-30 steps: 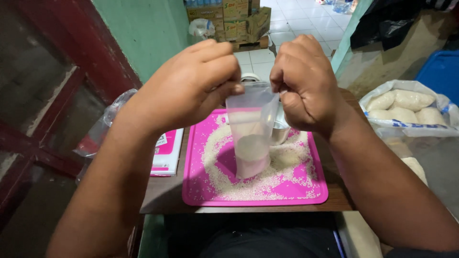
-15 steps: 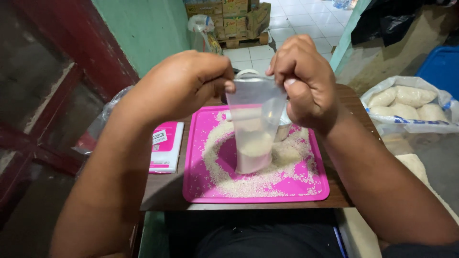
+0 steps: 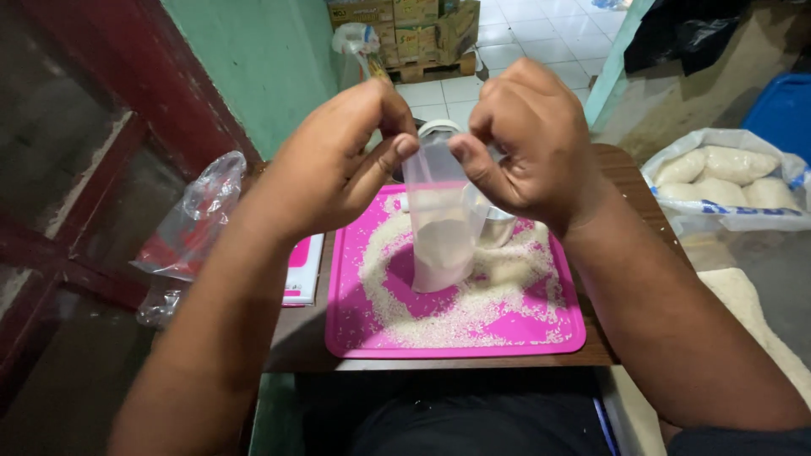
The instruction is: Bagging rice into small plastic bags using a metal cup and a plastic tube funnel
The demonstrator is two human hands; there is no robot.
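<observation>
A small clear plastic bag (image 3: 441, 236), half full of white grains, hangs upright just above a pink tray (image 3: 355, 325). My left hand (image 3: 338, 160) pinches the bag's top left corner between thumb and fingers. My right hand (image 3: 528, 139) pinches the top right corner, so the bag's mouth is stretched between both hands. Loose white grains (image 3: 473, 312) lie scattered in a ring on the tray around the bag's bottom. A metal cup (image 3: 498, 226) stands on the tray behind the bag, mostly hidden by it and by my right hand.
The tray lies on a small brown wooden table (image 3: 629, 181). To its left lie a pink-and-white packet (image 3: 302, 270) and crumpled clear plastic bags (image 3: 190, 224). At the right, a large plastic sack (image 3: 731, 173) holds several filled white bags. Cardboard boxes (image 3: 405, 25) stand on the tiled floor beyond.
Both hands have lifted the bag's top slightly and drawn its mouth flatter between them. The bag still hangs over the same spot on the tray.
</observation>
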